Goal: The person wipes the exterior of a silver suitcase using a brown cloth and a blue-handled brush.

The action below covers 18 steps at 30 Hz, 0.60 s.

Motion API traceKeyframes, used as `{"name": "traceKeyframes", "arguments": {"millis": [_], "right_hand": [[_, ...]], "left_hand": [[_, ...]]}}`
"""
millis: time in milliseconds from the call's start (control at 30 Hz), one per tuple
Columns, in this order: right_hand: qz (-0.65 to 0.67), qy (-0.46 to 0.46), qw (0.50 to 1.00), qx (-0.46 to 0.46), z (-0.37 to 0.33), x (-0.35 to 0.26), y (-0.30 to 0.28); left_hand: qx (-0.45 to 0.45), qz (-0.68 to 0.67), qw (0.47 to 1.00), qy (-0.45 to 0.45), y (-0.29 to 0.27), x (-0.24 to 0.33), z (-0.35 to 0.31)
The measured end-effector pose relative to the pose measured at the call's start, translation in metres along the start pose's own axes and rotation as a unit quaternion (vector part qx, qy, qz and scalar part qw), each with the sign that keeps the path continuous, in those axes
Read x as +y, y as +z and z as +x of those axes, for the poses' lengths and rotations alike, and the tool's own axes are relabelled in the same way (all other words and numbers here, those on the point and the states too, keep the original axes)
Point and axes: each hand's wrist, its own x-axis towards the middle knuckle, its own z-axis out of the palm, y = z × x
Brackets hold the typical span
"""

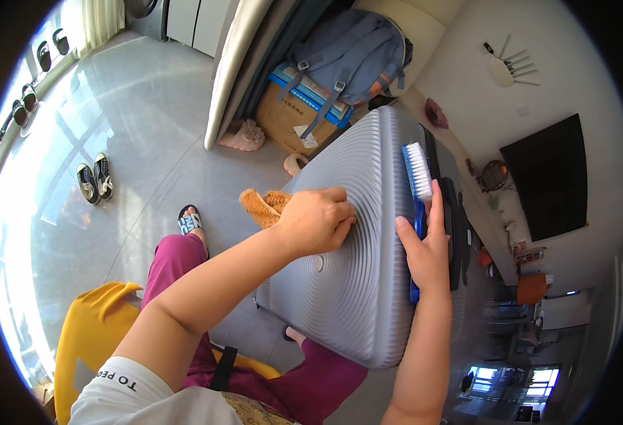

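A grey ribbed suitcase (311, 283) stands in front of me. My left hand (318, 221) is closed in a fist against its broad ribbed face. A fluffy orange-brown cloth (258, 207) sticks out from behind that fist, bunched in it. On the suitcase's narrow side lies a scrubbing brush (418, 173) with a blue handle and white bristles. My right hand (428, 251) rests over the brush handle and the suitcase edge, thumb and fingers stretched out. The palm hides part of the handle, and whether it grips the brush is not plain.
A blue-grey backpack (357, 57) sits on a cardboard box (283, 117) beyond the suitcase. A pink slipper (244, 136) lies near the box. Dark sneakers (95, 178) are on the grey floor at left. A yellow chair (95, 319) is under me.
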Motion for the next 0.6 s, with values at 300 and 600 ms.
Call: {"name": "traceKeyframes", "arguments": {"millis": [300, 600], "right_hand": [[0.002, 0.005, 1.000, 0.004, 0.000, 0.000, 0.002], [0.000, 0.010, 1.000, -0.002, -0.006, 0.004, -0.001]], "left_hand": [[0.046, -0.039, 0.987, -0.152, 0.022, -0.014, -0.006], [0.094, -0.162, 0.965, -0.184, 0.023, 0.024, -0.043]]}}
